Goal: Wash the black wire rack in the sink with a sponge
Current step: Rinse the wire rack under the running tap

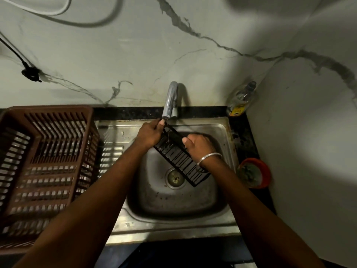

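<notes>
The black wire rack (178, 161) hangs tilted over the steel sink (222, 130), its far end just under the tap (171, 99). A thin stream of water falls from the spout onto that end. My left hand (149, 135) grips the rack's upper left end, thumb on top. My right hand (199, 145) is curled over the rack's right long edge, thumb pressed on the wires; a silver bangle sits on that wrist. No sponge shows; whatever is under my right palm is hidden.
A brown slatted plastic basket (46, 159) stands on the drainboard to the left. A clear dish-soap bottle (241, 99) leans in the back right corner. An orange tub (254, 173) with a scrubber sits on the counter right of the sink. The drain (174, 177) lies below the rack.
</notes>
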